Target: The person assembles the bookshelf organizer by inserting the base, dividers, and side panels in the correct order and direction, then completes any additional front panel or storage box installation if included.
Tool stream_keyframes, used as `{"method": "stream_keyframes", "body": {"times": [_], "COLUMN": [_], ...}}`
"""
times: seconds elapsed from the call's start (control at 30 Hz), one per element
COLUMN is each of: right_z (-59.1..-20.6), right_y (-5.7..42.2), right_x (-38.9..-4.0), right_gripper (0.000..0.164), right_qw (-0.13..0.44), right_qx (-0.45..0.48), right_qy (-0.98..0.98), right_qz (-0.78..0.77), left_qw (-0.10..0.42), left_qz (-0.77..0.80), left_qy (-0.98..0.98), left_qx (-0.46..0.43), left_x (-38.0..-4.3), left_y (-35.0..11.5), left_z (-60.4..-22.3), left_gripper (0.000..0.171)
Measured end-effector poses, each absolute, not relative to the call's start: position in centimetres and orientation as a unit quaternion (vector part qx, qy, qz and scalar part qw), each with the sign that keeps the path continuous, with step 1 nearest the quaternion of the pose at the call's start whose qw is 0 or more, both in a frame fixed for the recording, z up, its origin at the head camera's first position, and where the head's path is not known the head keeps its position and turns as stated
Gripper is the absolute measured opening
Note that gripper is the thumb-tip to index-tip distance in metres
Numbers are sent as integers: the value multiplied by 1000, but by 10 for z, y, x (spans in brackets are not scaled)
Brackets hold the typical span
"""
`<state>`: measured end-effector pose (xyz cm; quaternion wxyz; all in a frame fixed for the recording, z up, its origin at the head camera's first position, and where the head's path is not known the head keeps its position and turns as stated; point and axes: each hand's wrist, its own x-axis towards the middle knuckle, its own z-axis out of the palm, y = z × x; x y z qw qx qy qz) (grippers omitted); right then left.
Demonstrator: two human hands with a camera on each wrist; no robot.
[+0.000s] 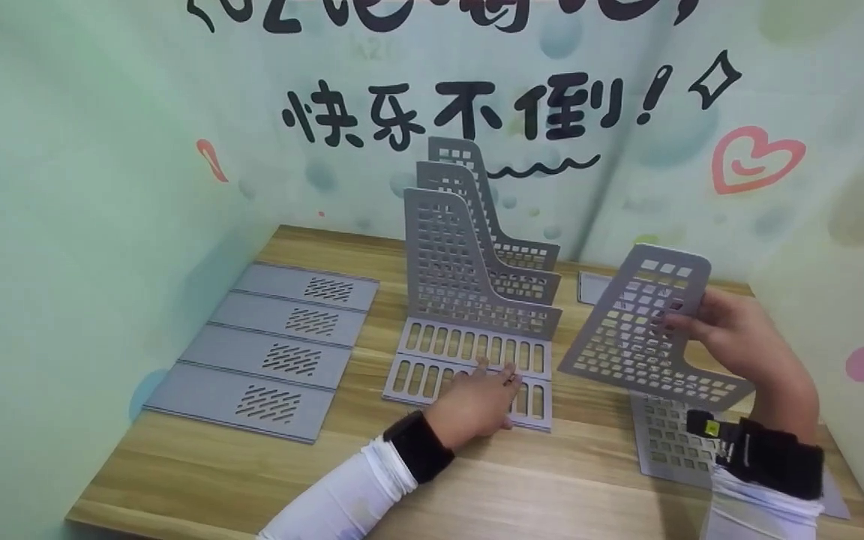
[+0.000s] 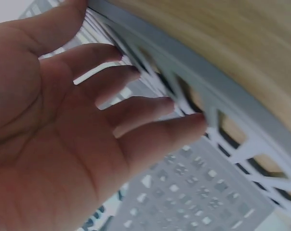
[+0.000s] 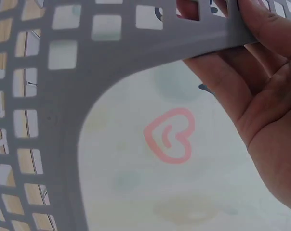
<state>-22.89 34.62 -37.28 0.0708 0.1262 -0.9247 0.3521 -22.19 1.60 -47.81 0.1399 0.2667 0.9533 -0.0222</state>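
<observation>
My right hand [image 1: 747, 341] grips a grey perforated side panel [image 1: 631, 330] with a curved cut-out, holding it tilted above the right side of the table. In the right wrist view, thumb and fingers pinch the edge of this panel [image 3: 61, 110] near the cut-out. The left hand [image 1: 475, 403] rests on the front part of a grey slotted base [image 1: 432, 358], its fingers spread. Fingertips touch the slotted piece [image 2: 218, 103] in the left wrist view. Three matching perforated panels [image 1: 443, 247] stand upright in a row on the base, behind the left hand.
Several flat grey panels [image 1: 207, 382] with diagonal slits lie side by side on the left of the wooden table [image 1: 537, 480]. Another perforated panel [image 1: 676, 442] lies under the right wrist. A small grey piece [image 1: 593, 289] lies at the back right. Printed cloth [image 1: 87, 187] surrounds the table.
</observation>
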Motion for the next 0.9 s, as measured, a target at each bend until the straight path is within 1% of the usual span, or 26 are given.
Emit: {"method": "stream_keyframes", "body": {"times": [0.1,0.2,0.3,0.4,0.5,0.73,0.9], "right_z": [-373,-374,-376,-379,-380,-381,-386], "right_y": [342,338,334,330,327,308,278], "right_x": [-231,-233,-235,-237,-240,-245,-248], "right_gripper": [32,30,26,21,21,22,17], "right_qw": [66,65,66,66,61,48,70], "right_qx": [123,135,151,162,167,182,221], "right_qy": [-933,-932,-928,-923,-921,-913,-898], "right_qz": [332,330,333,342,347,362,374], "left_qw": [126,125,132,146,164,148,151], "left_qz": [-57,-83,-85,-71,-67,-108,-114], "left_qy": [953,949,946,946,942,931,934], "left_qx": [270,278,284,282,286,316,303], "left_x": [-216,-210,-204,-200,-198,-198,-197], "left_y": [20,22,23,23,22,23,26], "left_z": [-476,-473,-469,-467,-464,-466,-468], "left_gripper": [70,59,54,56,57,59,64]}}
